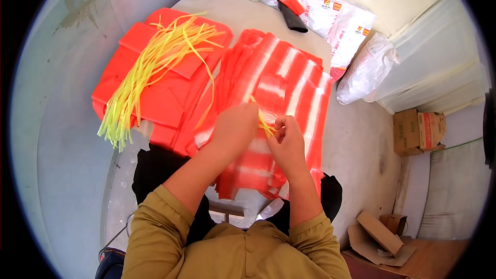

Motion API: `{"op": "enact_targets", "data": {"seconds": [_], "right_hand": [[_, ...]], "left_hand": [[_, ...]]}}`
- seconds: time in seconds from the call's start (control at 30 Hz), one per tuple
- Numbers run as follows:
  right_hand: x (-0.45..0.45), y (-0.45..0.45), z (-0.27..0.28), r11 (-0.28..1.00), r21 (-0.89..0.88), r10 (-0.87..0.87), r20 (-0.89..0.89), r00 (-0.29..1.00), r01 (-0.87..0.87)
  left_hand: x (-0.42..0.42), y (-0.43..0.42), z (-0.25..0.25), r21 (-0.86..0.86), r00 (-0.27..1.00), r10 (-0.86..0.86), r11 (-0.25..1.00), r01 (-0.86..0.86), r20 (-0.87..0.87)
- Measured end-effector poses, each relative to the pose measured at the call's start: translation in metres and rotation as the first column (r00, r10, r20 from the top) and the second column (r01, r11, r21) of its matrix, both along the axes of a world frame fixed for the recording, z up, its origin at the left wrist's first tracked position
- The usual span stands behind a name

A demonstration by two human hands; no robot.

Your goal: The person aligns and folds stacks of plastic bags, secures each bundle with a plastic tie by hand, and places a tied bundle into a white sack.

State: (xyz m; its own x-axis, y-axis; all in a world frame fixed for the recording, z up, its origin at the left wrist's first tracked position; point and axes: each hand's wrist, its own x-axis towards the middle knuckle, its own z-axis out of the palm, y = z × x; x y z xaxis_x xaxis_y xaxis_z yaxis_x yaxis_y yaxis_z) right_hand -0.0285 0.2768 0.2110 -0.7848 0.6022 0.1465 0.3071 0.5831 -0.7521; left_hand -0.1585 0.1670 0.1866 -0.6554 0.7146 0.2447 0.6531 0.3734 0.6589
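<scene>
Red-and-white striped plastic bags [302, 90] lie in a layered pile in front of me. Over the middle of the pile, my left hand [237, 124] is closed on a thin yellow strip [265, 124]. My right hand [285, 137] pinches the same strip just to the right, its thumb and fingers together. The two hands are close to each other, and the strip runs between them over a gathered part of the bags. To the left, a bundle of loose yellow strips [150, 67] rests on folded red plastic [160, 101].
White printed sacks [320, 13] line the table's far edge, with a black and red item [292, 13] beside them. A stuffed white bag [367, 67] stands at the right. Cardboard boxes [418, 132] sit farther right, and opened cardboard [380, 240] lies at the lower right.
</scene>
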Motion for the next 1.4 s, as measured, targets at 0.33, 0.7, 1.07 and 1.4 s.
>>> {"op": "enact_targets", "data": {"seconds": [0.33,0.7,1.07,1.4], "right_hand": [[0.028,0.008,-0.024,0.980,-0.197,-0.050,-0.047,0.998,0.040],[0.026,-0.002,-0.001,0.873,-0.480,-0.077,0.034,0.996,0.084],[0.038,-0.002,-0.016,0.946,-0.301,-0.176,-0.151,0.973,0.124],[0.034,0.002,-0.017,0.774,-0.631,-0.345,-0.340,0.875,0.059]], "left_hand": [[0.003,-0.006,0.007,0.093,0.997,0.038,0.995,-0.032,-0.062],[0.014,-0.035,0.009,0.034,0.914,-0.108,0.994,0.102,0.390],[0.028,-0.030,-0.004,0.374,-0.115,-0.384,0.922,-0.102,0.916],[0.042,-0.016,-0.050,0.322,0.094,-0.323,0.946,0.031,0.942]]}}
